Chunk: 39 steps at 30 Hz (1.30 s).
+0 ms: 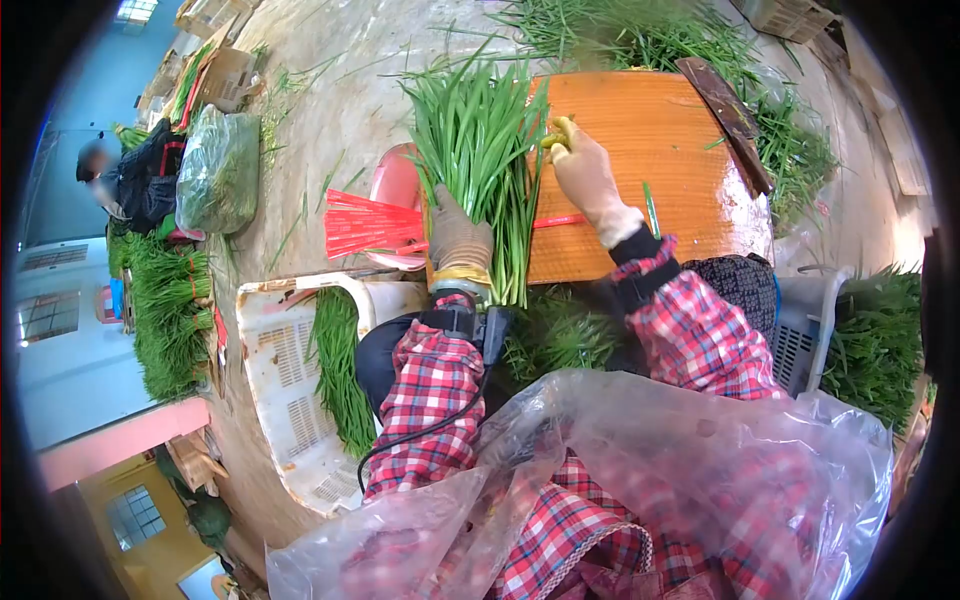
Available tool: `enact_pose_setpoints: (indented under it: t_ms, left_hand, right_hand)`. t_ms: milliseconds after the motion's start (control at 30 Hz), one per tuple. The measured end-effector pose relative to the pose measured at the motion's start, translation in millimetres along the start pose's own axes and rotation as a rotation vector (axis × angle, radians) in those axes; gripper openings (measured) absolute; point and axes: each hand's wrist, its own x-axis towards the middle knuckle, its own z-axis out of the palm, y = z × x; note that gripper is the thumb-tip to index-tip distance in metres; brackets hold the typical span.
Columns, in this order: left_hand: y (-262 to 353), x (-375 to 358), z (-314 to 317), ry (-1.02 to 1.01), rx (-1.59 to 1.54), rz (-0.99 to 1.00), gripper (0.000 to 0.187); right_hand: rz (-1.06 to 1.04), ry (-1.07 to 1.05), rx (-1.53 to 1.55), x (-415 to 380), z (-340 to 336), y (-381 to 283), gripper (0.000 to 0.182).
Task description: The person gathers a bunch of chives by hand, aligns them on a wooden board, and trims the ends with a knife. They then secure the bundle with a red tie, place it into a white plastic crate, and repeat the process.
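A thick bundle of long green leaves, which look like garlic chives (470, 125), lies along the left edge of the orange wooden board (630, 130). My left hand (460, 240), in a dark glove with a yellow cuff, is wrapped over the lower part of the bundle. My right hand (585, 180), in a pale glove with yellowish fingertips, is raised above the board, just right of the leaves. Its fingers are curled together; what they hold, if anything, I cannot make out. A red strip (558, 221) pokes out from under the bundle onto the board.
A fan of red strips (370, 222) rests on a pink stool-like seat (398, 180) at left. White crates (285, 350) flank me. A dark wooden bar (725, 120) lies on the board's right edge. Loose leaves (640, 35) cover the floor beyond. A person (110, 185) is far left.
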Motion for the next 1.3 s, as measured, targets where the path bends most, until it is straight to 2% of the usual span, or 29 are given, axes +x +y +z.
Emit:
enact_pose_setpoints:
  t_ms: [100, 133, 167, 233, 300, 400, 433, 467, 500, 567, 600, 633, 700, 767, 867, 933, 967, 1033, 1133, 1167, 1233, 1300]
  left_hand:
    - [-7, 13, 1, 0.080, 0.033, 0.076, 0.077]
    - [-5, 12, 1, 0.027, 0.105, 0.073, 0.083]
    - [-1, 8, 2, -0.012, 0.165, 0.039, 0.078]
    - [-4, 5, 14, -0.078, 0.247, 0.050, 0.070]
    - [-17, 14, 30, -0.173, 0.315, 0.146, 0.063]
    - [-37, 48, 57, -0.326, 0.277, 0.539, 0.053]
    - [-39, 44, 48, -0.308, 0.177, 0.548, 0.050]
    - [-30, 18, 17, -0.231, 0.081, 0.442, 0.045]
    - [-18, -9, -16, -0.147, -0.027, 0.344, 0.041]
    - [-44, -59, -33, 0.188, -0.073, 0.356, 0.037]
    - [-59, -105, -56, 0.286, -0.249, 0.408, 0.035]
    - [-82, -126, -68, 0.394, -0.410, 0.450, 0.033]
    - [-137, -160, -99, 0.586, -0.464, 0.436, 0.029]
    - [-210, -189, -111, 0.701, -0.412, 0.189, 0.024]
    - [-352, -213, -73, 0.847, -0.795, -0.144, 0.029]
    - [-399, -222, -55, 0.828, -0.774, -0.306, 0.030]
    - [-417, -225, -45, 0.809, -0.764, -0.388, 0.030]
    - [-443, -220, -22, 0.736, -0.678, -0.426, 0.031]
    - [-472, -197, 19, 0.584, -0.624, -0.489, 0.033]
    - [-474, -187, 25, 0.566, -0.607, -0.495, 0.033]
    - [-482, -160, 35, 0.533, -0.565, -0.498, 0.033]
    - [-495, -132, 38, 0.500, -0.519, -0.420, 0.038]
  right_hand:
    - [-0.322, -0.013, 0.231, -26, -3, -12, 0.035]
    - [-0.453, -0.061, 0.257, -31, 4, -23, 0.034]
    - [-0.596, -0.106, 0.281, -33, 13, -36, 0.034]
    - [-0.750, -0.270, 0.057, -41, 33, -48, 0.037]
    - [-0.647, -0.342, 0.084, -47, 61, -28, 0.040]
    - [-0.466, -0.424, 0.205, -40, 75, -5, 0.039]
    - [-0.561, -0.427, 0.209, -33, 77, -5, 0.037]
    - [-0.518, -0.445, 0.155, -28, 74, -6, 0.038]
    - [-0.642, -0.412, 0.055, -18, 87, 12, 0.037]
    - [-0.728, -0.461, -0.334, -26, 98, 22, 0.039]
    - [-0.732, -0.451, -0.474, -52, 78, -2, 0.044]
    - [-0.743, -0.441, -0.513, -57, 81, 4, 0.049]
    - [-0.750, -0.407, -0.628, -58, 86, 14, 0.050]
    - [-0.776, -0.427, -0.690, -57, 86, 13, 0.051]
    - [-0.756, -0.500, -0.814, -54, 80, -4, 0.052]
    - [-0.740, -0.508, -0.879, -53, 74, -19, 0.054]
    - [-0.793, -0.436, -0.908, -53, 74, -26, 0.052]
    - [-0.857, -0.363, -0.825, -48, 77, -47, 0.046]
    - [-0.926, -0.543, -0.564, -66, 105, -110, 0.043]
    - [-0.899, -0.708, -0.505, -71, 120, -132, 0.041]
    - [-0.846, -0.880, -0.480, -88, 164, -149, 0.044]
    - [-0.840, -0.981, -0.434, -91, 214, -150, 0.051]
